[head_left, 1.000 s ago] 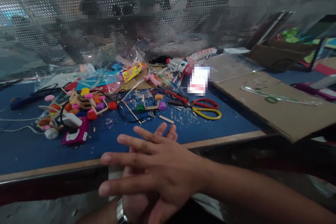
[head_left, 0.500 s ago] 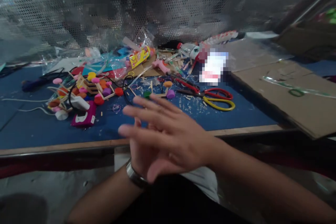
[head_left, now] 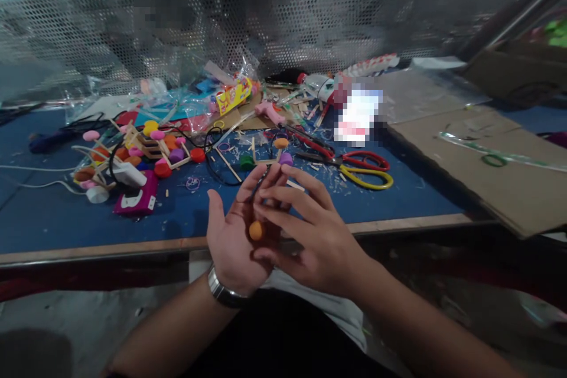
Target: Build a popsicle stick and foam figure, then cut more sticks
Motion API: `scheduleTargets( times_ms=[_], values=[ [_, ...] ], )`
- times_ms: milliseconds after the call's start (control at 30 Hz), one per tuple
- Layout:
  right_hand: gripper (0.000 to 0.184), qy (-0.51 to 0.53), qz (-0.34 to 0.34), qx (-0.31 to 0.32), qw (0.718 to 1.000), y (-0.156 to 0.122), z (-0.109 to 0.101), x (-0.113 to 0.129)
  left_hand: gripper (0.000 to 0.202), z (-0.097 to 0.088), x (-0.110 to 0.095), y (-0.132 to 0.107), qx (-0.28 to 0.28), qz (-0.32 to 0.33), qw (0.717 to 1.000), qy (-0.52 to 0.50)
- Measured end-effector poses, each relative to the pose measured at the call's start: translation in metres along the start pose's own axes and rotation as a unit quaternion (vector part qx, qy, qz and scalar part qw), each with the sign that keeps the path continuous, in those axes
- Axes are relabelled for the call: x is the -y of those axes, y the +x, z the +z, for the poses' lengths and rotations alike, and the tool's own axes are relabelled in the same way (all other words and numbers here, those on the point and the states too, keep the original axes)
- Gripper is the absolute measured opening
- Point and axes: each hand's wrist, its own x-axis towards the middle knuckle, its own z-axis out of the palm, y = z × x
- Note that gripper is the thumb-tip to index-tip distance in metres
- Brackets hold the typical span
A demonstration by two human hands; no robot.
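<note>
My left hand (head_left: 239, 242) is turned palm up below the table's front edge, wearing a metal-banded watch (head_left: 221, 292). A small orange clay ball (head_left: 256, 230) rests in its cupped palm near the base of the fingers. Just beside it, my right hand (head_left: 314, 230) has its fingers bent and apart, fingertips over the left fingers and thumb close to the ball. Nothing is gripped in the right hand. Beyond my fingertips lies a small stick frame (head_left: 266, 161) with orange, purple and green clay pieces on it.
On the blue table lie scissors (head_left: 365, 168) with red and yellow handles, a pink glue gun (head_left: 269, 111), a lit phone (head_left: 358, 112) and a magenta box (head_left: 137, 198) with a white plug. A larger stick-and-clay model (head_left: 155, 144) stands left. Cardboard (head_left: 496, 177) overhangs the right front edge.
My right hand has drawn back to the right, off the left palm it covered. The left palm and the orange clay ball now show.
</note>
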Motion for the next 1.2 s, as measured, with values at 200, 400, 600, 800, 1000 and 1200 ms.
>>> scheduleTargets(
  times_ms=[200,400,600,800,1000,1200],
  values=[
    [0.042,-0.004,-0.002,-0.011,1.000,-0.001,0.004,0.003,0.079,0.000,0.001,0.000,-0.004,0.006,1.000,0.005],
    [0.033,0.018,0.004,0.004,1.000,0.001,0.004,0.005,0.076,-0.001,0.000,0.001,-0.004,0.013,1.000,0.018],
    [0.036,0.015,0.011,0.018,1.000,0.001,0.003,0.006,0.075,-0.005,0.001,0.003,0.009,0.021,0.998,0.050],
    [0.030,0.034,0.018,0.018,0.999,0.002,0.004,0.004,0.072,-0.009,0.000,0.007,0.030,0.035,0.995,0.093],
    [0.021,0.073,0.059,0.000,0.996,0.002,0.007,0.003,0.074,-0.007,0.002,0.008,0.043,0.068,0.989,0.128],
    [0.024,0.202,0.153,-0.032,0.967,-0.003,-0.008,-0.007,0.061,-0.014,-0.026,0.022,0.063,0.176,0.939,0.287]
  ],
)
